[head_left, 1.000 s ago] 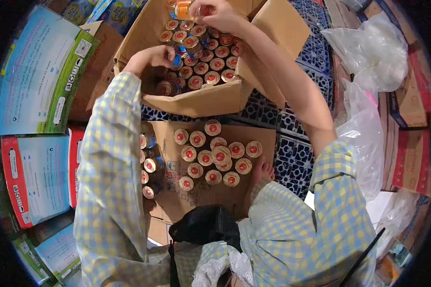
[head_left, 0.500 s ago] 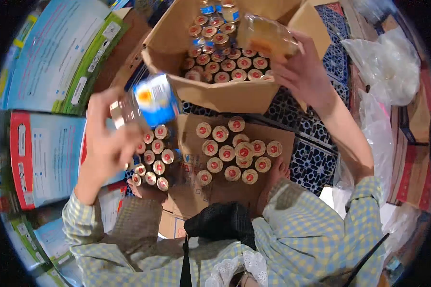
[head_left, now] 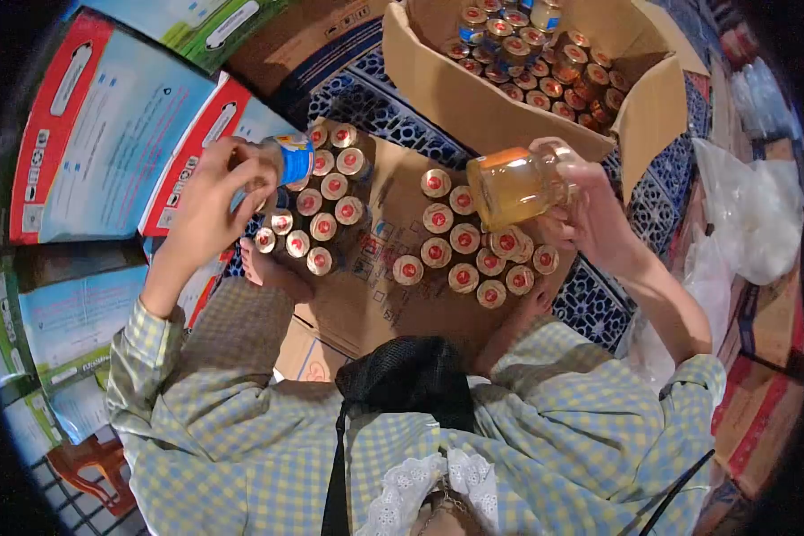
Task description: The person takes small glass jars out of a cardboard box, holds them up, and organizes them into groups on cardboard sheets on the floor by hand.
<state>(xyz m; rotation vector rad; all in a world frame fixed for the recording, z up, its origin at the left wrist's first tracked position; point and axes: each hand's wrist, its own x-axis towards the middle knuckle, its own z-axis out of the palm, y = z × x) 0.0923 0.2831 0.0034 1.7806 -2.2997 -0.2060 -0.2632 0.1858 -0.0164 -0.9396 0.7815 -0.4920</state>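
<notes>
amber jar (head_left: 509, 186) in right hand (head_left: 590, 210) has left the box (head_left: 473, 100).

jars (head_left: 464, 238) on cardboard (head_left: 353, 308), box (head_left: 473, 94) beyond

Toward half past ten, a blue-labelled jar (head_left: 295, 160) is held up on its side, labelled end pointing to three o'clock. Toward two o'clock, a see-through glass jar of amber contents (head_left: 509, 188) is held sideways, base facing nine o'clock, far end partly covered.

Storeroom-like, stacked printed cartons (head_left: 89, 147), plastic lattice pallets (head_left: 591, 305), boxed jars (head_left: 515, 52)
</notes>
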